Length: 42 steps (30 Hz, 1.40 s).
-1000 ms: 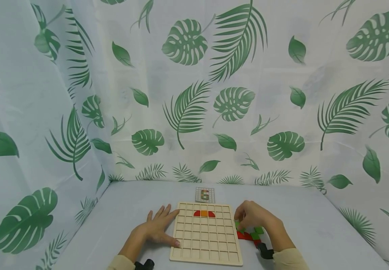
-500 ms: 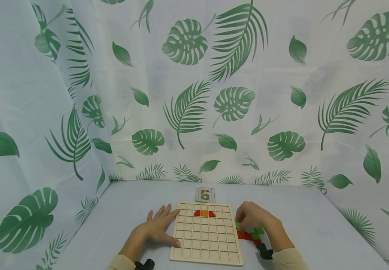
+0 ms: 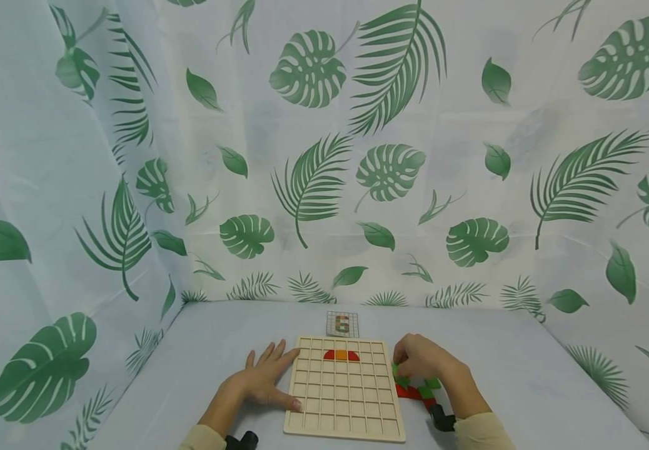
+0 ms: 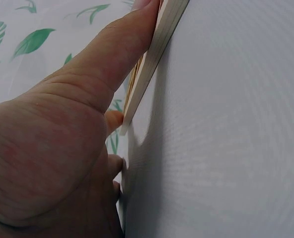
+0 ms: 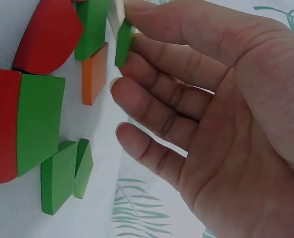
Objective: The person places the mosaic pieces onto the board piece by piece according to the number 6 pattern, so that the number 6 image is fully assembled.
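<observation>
A pale wooden grid board (image 3: 344,397) lies flat on the table, with an orange square tile (image 3: 341,355) set between two red rounded tiles (image 3: 353,356) near its far side. My left hand (image 3: 262,380) is spread at the board's left edge, thumb on the rim, as the left wrist view also shows. Off the right edge, my right hand (image 3: 422,360) is over loose tiles. In the right wrist view, thumb and fingertips pinch a green tile (image 5: 122,43). Close by lie a red tile (image 5: 50,37), an orange tile (image 5: 94,77) and several green tiles (image 5: 40,121).
Beyond the board's far edge lies a small grid card (image 3: 342,324) with a coloured figure on it. A white cloth with green leaves (image 3: 389,172) hangs behind and beside the table (image 3: 504,356). Dark wrist mounts (image 3: 442,419) sit at both wrists.
My right hand shifts only slightly over the loose tiles, and the green beneath its fingertips shows differently. The left hand, the board and the tiles in it stay put.
</observation>
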Motion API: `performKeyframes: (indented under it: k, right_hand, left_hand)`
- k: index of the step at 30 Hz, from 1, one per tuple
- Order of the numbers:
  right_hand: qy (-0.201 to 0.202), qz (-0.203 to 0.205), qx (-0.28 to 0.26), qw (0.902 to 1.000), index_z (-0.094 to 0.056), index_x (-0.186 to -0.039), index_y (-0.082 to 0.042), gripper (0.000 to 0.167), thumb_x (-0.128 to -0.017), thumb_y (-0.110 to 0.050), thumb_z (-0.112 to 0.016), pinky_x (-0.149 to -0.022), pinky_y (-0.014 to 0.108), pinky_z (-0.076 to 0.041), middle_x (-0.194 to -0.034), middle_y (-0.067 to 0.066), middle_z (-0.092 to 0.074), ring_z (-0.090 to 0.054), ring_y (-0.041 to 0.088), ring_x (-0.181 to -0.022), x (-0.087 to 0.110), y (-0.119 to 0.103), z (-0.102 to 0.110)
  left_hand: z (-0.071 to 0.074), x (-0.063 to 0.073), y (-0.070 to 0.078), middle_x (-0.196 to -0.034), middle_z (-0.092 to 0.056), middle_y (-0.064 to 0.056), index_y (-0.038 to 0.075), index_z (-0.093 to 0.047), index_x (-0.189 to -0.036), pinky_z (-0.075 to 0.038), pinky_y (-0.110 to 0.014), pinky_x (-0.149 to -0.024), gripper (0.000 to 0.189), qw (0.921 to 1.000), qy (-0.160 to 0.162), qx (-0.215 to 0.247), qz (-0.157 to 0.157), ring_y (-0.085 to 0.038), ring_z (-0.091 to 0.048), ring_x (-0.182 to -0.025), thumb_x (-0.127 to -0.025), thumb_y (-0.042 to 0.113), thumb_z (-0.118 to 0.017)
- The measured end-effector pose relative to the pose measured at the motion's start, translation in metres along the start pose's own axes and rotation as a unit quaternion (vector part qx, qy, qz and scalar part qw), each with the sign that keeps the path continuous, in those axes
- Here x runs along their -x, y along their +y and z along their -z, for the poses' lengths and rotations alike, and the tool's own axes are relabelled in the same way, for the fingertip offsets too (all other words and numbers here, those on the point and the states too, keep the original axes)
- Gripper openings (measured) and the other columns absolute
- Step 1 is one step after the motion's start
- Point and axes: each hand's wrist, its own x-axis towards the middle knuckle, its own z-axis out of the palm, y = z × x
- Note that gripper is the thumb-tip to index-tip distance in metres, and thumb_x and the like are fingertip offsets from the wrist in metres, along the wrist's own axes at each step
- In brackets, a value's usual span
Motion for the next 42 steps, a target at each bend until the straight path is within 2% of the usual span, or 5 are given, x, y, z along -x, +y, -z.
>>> performKeyframes:
  k: [4, 10, 16, 26, 42]
  right_hand:
    - [0.012, -0.001, 0.0, 0.9999, -0.074, -0.092, -0.011, 0.01, -0.087, -0.01, -0.082, -0.066, 0.034, -0.055, -0.081, -0.002, -0.066, -0.059, 0.016, -0.073, -0.002, 0.0, 0.0]
    - [0.038, 0.053, 0.004, 0.9979, -0.068, -0.101, -0.007, 0.01, -0.094, -0.006, -0.075, -0.068, 0.031, -0.052, -0.093, 0.0, -0.062, -0.057, 0.015, -0.08, -0.004, -0.001, 0.001]
    - [0.067, 0.069, -0.022, 0.9951, -0.069, -0.11, -0.007, 0.012, -0.098, -0.006, -0.07, -0.072, 0.029, -0.057, -0.1, -0.001, -0.068, -0.063, 0.013, -0.088, -0.009, -0.003, 0.0]
    - [0.148, 0.145, -0.021, 0.978, -0.075, -0.111, -0.012, 0.014, -0.098, -0.014, -0.073, -0.078, 0.027, -0.061, -0.104, -0.004, -0.075, -0.07, 0.009, -0.089, -0.019, -0.013, -0.007]
    - [0.132, 0.18, -0.038, 0.974, -0.075, -0.116, -0.003, 0.019, -0.098, -0.007, -0.071, -0.078, 0.026, -0.062, -0.112, 0.006, -0.077, -0.076, 0.017, -0.094, -0.026, -0.03, -0.021]
  left_hand:
    - [0.001, 0.0, 0.0, -0.174, -0.016, -0.019, 0.024, -0.031, -0.165, 0.0, -0.079, -0.12, 0.12, 1.0, 0.001, -0.001, -0.001, -0.045, -0.008, -0.161, -0.07, 0.076, -0.081]
    - [0.0, 0.0, -0.001, -0.174, -0.016, -0.02, 0.023, -0.031, -0.165, 0.0, -0.08, -0.12, 0.12, 1.0, 0.002, -0.002, -0.004, -0.045, -0.008, -0.161, -0.069, 0.076, -0.081]
    - [0.0, 0.0, -0.001, -0.174, -0.015, -0.019, 0.023, -0.031, -0.165, 0.0, -0.08, -0.12, 0.12, 1.0, 0.002, 0.0, -0.004, -0.045, -0.008, -0.161, -0.069, 0.076, -0.081]
    - [0.0, 0.0, 0.0, -0.174, -0.015, -0.019, 0.024, -0.031, -0.165, 0.0, -0.079, -0.12, 0.119, 1.0, 0.0, 0.001, -0.003, -0.045, -0.008, -0.162, -0.07, 0.075, -0.082]
    - [0.0, 0.001, 0.0, -0.174, -0.016, -0.02, 0.023, -0.031, -0.165, -0.001, -0.08, -0.12, 0.119, 1.0, 0.0, -0.004, -0.006, -0.046, -0.009, -0.161, -0.07, 0.077, -0.08]
